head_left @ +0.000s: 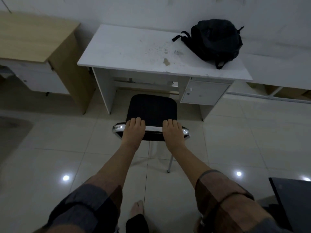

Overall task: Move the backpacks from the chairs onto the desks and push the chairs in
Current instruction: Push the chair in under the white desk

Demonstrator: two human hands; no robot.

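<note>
Tiled flooring fronts the white laminate desk (127, 52), where the black fabric backpack (217, 40) already rests. Left hand (133, 131) and right hand (173, 132), apart, clasp the black chrome-framed chair's (152, 109) backrest, placed for pushing in.

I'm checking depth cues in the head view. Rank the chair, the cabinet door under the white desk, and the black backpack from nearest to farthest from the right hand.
1. chair: gripped at its backrest by the right hand.
2. cabinet door: beyond, under the desk's right side.
3. black backpack: farthest, on the desktop's back right.
</note>
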